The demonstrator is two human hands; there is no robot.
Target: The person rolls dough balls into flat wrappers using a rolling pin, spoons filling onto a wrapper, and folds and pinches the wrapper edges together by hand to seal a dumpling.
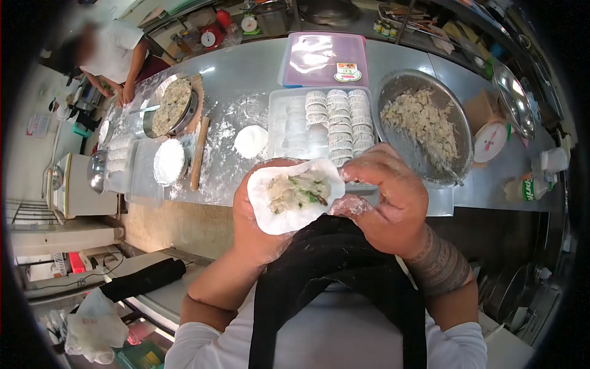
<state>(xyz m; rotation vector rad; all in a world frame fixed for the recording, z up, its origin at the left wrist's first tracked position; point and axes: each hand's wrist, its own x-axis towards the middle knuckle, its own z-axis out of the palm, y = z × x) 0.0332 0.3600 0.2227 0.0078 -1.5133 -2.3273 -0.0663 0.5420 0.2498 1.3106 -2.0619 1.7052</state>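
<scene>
A round white dumpling wrapper lies across my left hand, which cups it from below with fingers mostly hidden. Pale, lumpy filling with green bits sits in its middle. My right hand has thumb and forefinger at the wrapper's right edge, the forefinger touching the rim. Both hands carry flour. Just beyond them stands a plastic tray with rows of pleated dumplings. To its right is a large metal bowl of filling. A flat disc of dough rests on the floured table.
Left on the steel table are a rolling pin, a bowl of flour, a pan of filling and another dumpling tray. A purple-lidded box, scale and bottle also stand there. A co-worker leans at the far left.
</scene>
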